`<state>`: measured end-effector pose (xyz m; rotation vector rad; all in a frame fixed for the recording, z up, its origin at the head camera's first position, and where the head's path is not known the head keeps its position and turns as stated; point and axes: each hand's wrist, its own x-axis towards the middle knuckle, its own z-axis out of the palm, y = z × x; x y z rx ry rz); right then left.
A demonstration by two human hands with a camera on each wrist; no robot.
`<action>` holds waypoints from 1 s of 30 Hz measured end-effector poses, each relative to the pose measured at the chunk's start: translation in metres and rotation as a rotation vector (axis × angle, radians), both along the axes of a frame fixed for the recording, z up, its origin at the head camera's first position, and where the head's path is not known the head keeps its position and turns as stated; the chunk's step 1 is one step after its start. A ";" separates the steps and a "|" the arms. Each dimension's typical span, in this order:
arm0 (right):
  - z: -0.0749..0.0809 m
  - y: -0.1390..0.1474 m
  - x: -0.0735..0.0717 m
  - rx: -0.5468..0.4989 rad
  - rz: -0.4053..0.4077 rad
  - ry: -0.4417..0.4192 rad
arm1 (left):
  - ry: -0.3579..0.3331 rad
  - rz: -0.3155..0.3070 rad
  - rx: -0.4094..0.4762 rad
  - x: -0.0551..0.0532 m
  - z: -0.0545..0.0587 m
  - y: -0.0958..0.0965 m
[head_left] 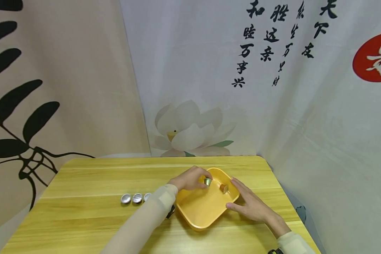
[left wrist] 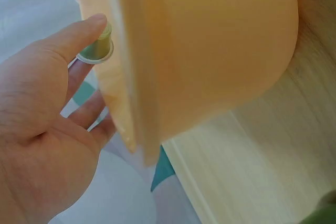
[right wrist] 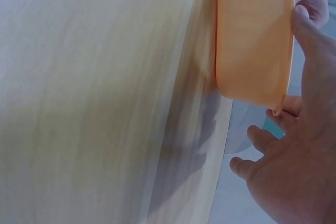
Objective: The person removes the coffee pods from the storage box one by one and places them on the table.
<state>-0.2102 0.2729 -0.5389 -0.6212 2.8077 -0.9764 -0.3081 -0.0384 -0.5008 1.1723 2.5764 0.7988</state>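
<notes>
Over the far left side of a yellow plastic tub [head_left: 199, 206], my left hand [head_left: 192, 179] pinches a small green coffee capsule [head_left: 207, 181] between thumb and fingers. In the left wrist view the thumb presses on the capsule [left wrist: 98, 45] beside the tub's rim, and the other fingers are loosely bent. My right hand [head_left: 252, 204] spans the tub's right corner, thumb and forefinger spread apart on the rim; in the right wrist view its other fingers [right wrist: 260, 139] stand free of the tub. An orange-brown capsule [head_left: 223, 188] lies inside the tub near that corner.
Left of the tub, a row of silver-topped capsules [head_left: 137, 198] sits on the wooden table [head_left: 82, 211], the rightmost partly behind my left sleeve. Behind the table hangs a printed cloth [head_left: 193, 70] with a flower and writing.
</notes>
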 end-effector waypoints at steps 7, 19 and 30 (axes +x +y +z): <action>0.001 -0.001 0.001 0.002 -0.005 -0.006 | 0.031 0.026 0.071 0.004 0.008 -0.012; 0.000 -0.003 0.003 0.003 -0.002 0.005 | 0.126 0.088 0.243 0.020 0.027 -0.037; 0.002 -0.003 0.004 -0.010 0.006 0.007 | -0.037 0.160 0.343 0.039 0.036 -0.066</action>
